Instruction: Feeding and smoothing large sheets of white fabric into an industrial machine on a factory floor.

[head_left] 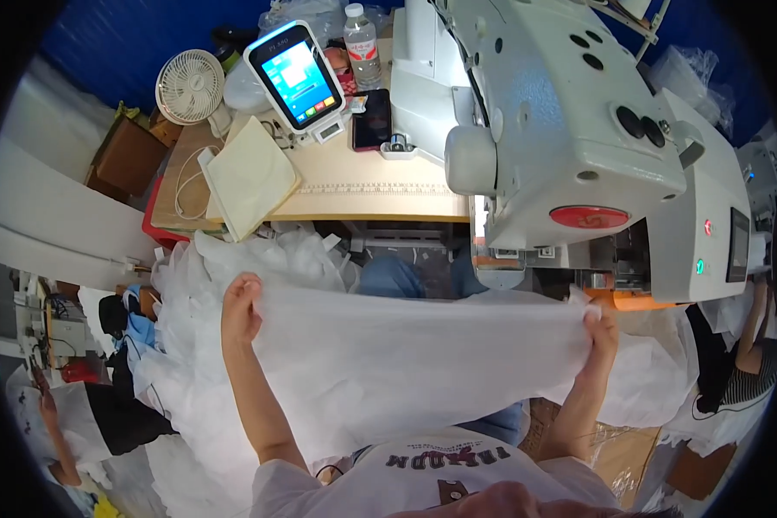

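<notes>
White sheer fabric panel (423,354) stretched below the sewing machine (561,129), left hand (240,306) pinching one end, right hand (597,332) pinching the other, loose fabric heap (259,259) left of the machine, capped clear water bottle (362,45) beyond, contents unclear.

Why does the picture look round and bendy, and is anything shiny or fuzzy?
In the head view, the fisheye lens bends the light wooden table edge and leaves black corners. The bright blue tablet screen glows, nearly washed out. The thin white fabric sheet, held by the left hand and right hand, looks soft but fairly sharp.
</notes>
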Action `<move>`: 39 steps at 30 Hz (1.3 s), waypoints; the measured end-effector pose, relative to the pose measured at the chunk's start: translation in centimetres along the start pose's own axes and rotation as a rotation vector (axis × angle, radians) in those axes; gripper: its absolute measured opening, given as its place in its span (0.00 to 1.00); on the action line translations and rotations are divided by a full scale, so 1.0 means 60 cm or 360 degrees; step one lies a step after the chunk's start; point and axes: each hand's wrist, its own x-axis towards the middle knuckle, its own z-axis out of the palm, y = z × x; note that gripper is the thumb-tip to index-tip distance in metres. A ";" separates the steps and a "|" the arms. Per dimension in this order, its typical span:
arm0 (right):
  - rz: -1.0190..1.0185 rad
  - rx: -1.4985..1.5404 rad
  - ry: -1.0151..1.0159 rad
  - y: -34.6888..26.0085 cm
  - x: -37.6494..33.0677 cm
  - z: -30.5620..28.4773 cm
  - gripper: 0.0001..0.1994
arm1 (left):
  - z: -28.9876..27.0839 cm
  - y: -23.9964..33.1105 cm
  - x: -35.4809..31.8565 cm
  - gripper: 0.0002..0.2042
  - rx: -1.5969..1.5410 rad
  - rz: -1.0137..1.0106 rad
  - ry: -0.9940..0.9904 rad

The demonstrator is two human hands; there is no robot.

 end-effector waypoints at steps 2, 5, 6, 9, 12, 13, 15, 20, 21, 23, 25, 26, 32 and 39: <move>-0.0861 -0.1035 0.0326 -0.005 0.012 0.012 0.06 | 0.035 0.023 -0.015 0.04 0.0050 0.0143 -0.0139; -0.1347 -0.1609 0.0419 -0.016 0.034 0.060 0.06 | 0.080 0.041 -0.014 0.04 0.0651 0.0703 0.0063; -0.1389 -0.1677 0.0339 -0.022 0.035 0.075 0.06 | 0.092 0.043 -0.021 0.04 0.1233 0.1158 0.0354; -0.1379 -0.1836 0.0237 -0.033 0.036 0.077 0.07 | 0.098 0.041 -0.031 0.06 0.1840 0.1532 0.0612; -0.1279 -0.2005 0.0184 -0.039 0.050 0.072 0.08 | 0.103 0.045 -0.029 0.08 0.1888 0.1393 0.0538; -0.1156 -0.2187 0.0343 -0.044 0.054 0.052 0.08 | 0.125 0.047 -0.042 0.09 0.1493 0.1236 0.0410; -0.1024 -0.2463 0.0585 -0.056 0.069 0.018 0.11 | 0.170 0.055 -0.068 0.12 0.1085 0.1012 0.0239; -0.1395 -0.2664 0.0523 -0.043 0.166 -0.027 0.13 | 0.198 0.036 0.001 0.09 0.0842 0.1067 0.0364; -0.1507 -0.2575 0.0493 -0.036 0.180 -0.039 0.12 | 0.199 0.026 0.007 0.08 0.0737 0.1110 0.0414; -0.1649 -0.2692 0.0574 -0.039 0.191 -0.062 0.11 | 0.189 0.008 -0.017 0.06 0.0755 0.1027 0.0474; -0.1703 -0.2847 0.0631 -0.027 0.199 -0.056 0.11 | 0.127 -0.021 -0.044 0.06 0.0886 0.0951 0.0370; -0.1702 -0.2751 0.0623 -0.023 0.197 -0.050 0.12 | 0.092 -0.039 -0.054 0.06 0.0978 0.0877 0.0181; -0.2202 -0.1918 0.0261 -0.023 0.082 0.079 0.13 | -0.023 -0.019 -0.092 0.07 0.0183 -0.0119 -0.0294; -0.1479 -0.2115 0.0308 0.000 0.037 0.118 0.19 | -0.040 -0.011 -0.069 0.02 0.0708 0.0316 0.0192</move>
